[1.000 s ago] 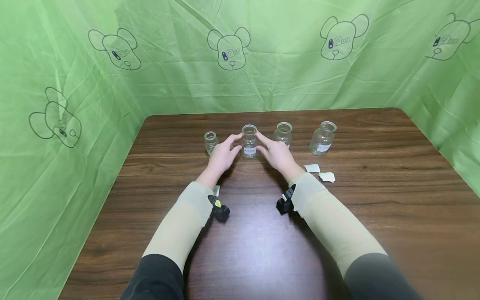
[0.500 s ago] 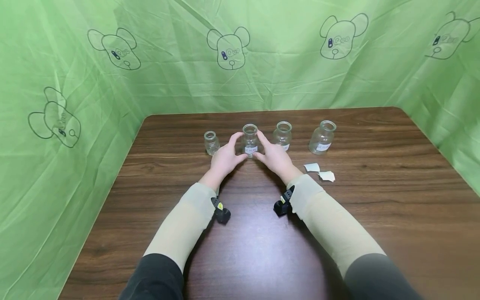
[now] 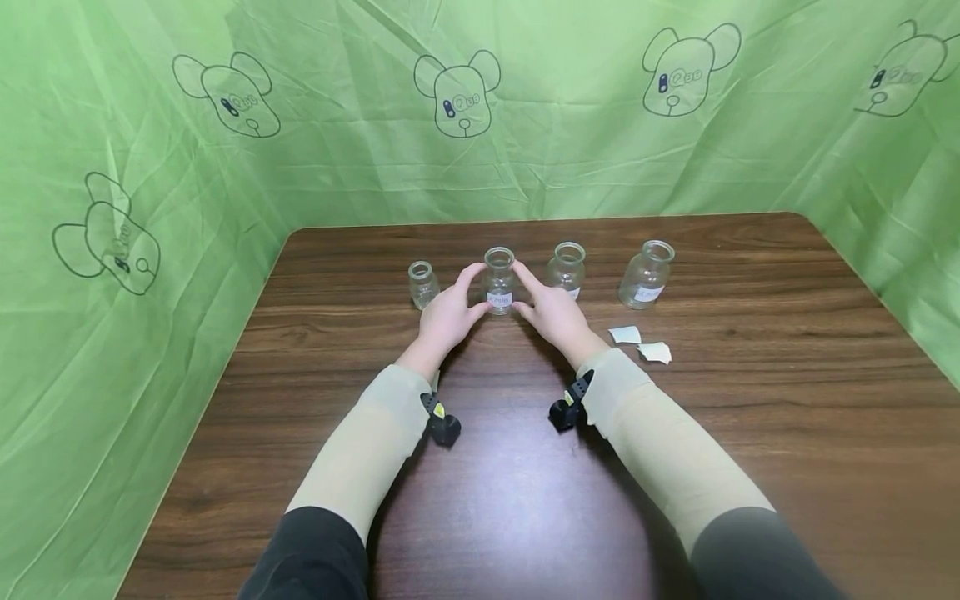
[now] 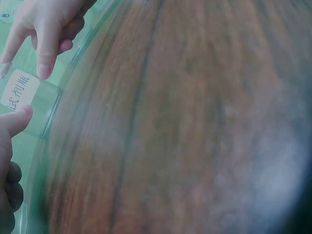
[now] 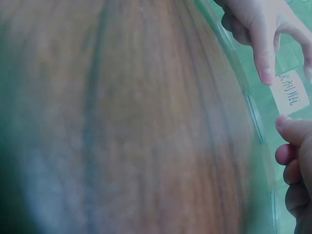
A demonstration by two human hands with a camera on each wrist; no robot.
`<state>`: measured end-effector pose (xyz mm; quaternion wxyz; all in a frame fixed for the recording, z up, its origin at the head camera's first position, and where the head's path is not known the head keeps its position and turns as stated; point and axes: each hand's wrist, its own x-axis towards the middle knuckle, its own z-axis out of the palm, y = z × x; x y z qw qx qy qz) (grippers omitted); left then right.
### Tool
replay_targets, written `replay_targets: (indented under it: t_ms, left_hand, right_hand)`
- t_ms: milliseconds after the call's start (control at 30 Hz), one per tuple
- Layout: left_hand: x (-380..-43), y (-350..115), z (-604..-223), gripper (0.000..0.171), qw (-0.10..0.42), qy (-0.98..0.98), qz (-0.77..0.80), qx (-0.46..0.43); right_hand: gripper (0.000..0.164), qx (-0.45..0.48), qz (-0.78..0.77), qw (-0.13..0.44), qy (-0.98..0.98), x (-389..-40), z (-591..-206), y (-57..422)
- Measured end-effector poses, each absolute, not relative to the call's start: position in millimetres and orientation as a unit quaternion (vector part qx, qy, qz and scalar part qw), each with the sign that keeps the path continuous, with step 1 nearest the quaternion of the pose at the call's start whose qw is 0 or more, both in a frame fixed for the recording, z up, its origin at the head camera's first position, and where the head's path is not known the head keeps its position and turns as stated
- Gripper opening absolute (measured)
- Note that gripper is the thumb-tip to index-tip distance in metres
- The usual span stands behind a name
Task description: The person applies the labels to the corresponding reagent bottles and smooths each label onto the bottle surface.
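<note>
A clear glass bottle with a white label stands upright near the back of the table, between my two hands. My left hand holds its left side, index finger up by the neck and thumb low at the front. On the right side my right hand mirrors this grip. In the left wrist view, the left thumb lies at one end of the label, which bears handwritten characters. The right thumb lies at the other end in the right wrist view. The remaining fingers are curled in.
A small glass jar stands to the left. Two more glass bottles stand to the right, one close by and one farther off, both labelled. Scraps of white paper lie before them. Green cloth hangs behind the wooden table.
Both thumbs have moved lower on the bottle, closer in to the label's ends, then drawn slightly apart again. The bottle has barely shifted. The other bottles stay in place.
</note>
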<state>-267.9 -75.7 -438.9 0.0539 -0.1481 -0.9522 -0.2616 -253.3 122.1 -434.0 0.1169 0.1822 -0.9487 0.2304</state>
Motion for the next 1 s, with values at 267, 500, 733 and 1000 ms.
replay_targets:
  t_ms: [267, 500, 733, 1000]
  left_hand:
    - [-266.3, -77.6, -435.9, 0.067, 0.061, -0.952, -0.262, -0.149]
    - [-267.2, -79.1, -438.1, 0.064, 0.064, -0.949, -0.264, -0.157]
    - [-267.2, -79.2, -437.6, 0.063, 0.068, -0.951, -0.257, -0.156]
    - [-263.2, -78.3, -432.6, 0.067, 0.064, -0.949, -0.267, -0.157]
  right_hand:
    - [0.069, 0.175, 0.217, 0.127, -0.952, -250.4, -431.1, 119.6]
    - [0.066, 0.168, 0.209, 0.143, -0.953, -251.1, -433.7, 118.4]
    - [0.064, 0.161, 0.217, 0.139, -0.953, -251.9, -434.3, 117.4]
    - [0.073, 0.165, 0.254, 0.117, -0.946, -251.2, -432.6, 118.7]
